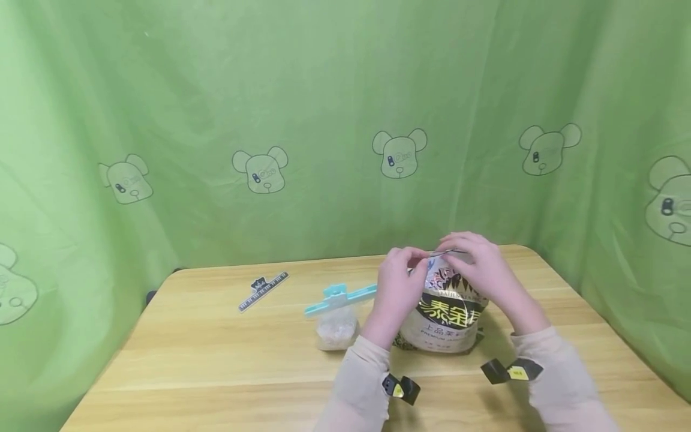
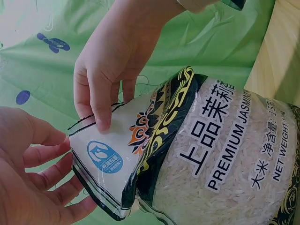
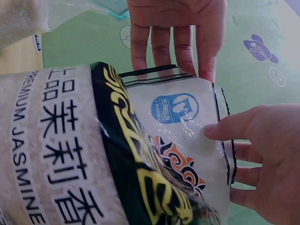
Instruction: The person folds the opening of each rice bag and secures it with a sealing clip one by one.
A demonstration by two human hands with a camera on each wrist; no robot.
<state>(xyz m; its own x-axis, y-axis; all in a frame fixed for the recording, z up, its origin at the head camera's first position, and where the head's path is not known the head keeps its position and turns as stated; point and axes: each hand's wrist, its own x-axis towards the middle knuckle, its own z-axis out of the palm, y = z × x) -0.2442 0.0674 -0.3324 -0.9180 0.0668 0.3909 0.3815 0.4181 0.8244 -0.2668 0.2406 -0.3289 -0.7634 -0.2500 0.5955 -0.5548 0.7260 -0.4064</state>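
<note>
A rice bag (image 1: 439,336) stands on the table, its clear panel showing white grains in the left wrist view. Its top flap (image 2: 101,150) is pale with a blue badge and an orange pattern. My right hand (image 1: 483,264) pinches the flap's upper edge, thumb on the printed face and fingers behind, as the right wrist view shows. At the flap's other corner, my left hand (image 1: 396,285) holds the edge between thumb and fingers, the fingers partly behind the plastic. Both hands are close together above the grain-filled part.
Left of the rice bag sits a small clear bag (image 1: 336,331) of pale grains, closed with a teal sealing clip (image 1: 363,294). Farther left lies a piano-key-patterned clip (image 1: 263,292) on the wooden table (image 1: 189,354). Green curtains (image 1: 324,78) surround the table.
</note>
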